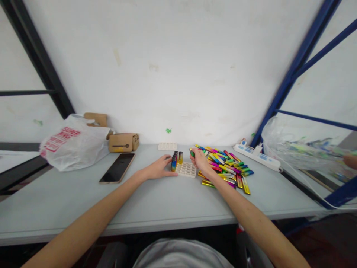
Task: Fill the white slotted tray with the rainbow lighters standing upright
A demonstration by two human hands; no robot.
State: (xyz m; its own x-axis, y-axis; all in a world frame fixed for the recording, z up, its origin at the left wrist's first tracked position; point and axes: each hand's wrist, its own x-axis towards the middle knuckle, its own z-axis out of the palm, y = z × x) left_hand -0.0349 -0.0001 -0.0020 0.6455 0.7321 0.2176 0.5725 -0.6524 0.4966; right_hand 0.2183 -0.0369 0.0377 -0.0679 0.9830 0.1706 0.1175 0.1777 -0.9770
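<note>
A pale tray (187, 169) with rows of round holes lies on the table in front of me. Several shiny lighters (174, 163) stand upright along its left side, some blue and yellow. My left hand (161, 167) rests beside the tray's left edge, thumb and fingers apart around the standing lighters. Over the tray's right back corner, my right hand (199, 159) is closed on a green lighter (192, 153), of which only the end shows. A loose pile of colourful metallic lighters (227, 165) lies right of the tray, partly behind my right forearm.
A black phone (118, 168), a small cardboard box (123, 143) and a white plastic bag (75, 141) are on the left. Another pale tray (167, 146) lies by the wall. A power strip (258, 156) sits back right, near a clear plastic bag (301, 149) and blue frame.
</note>
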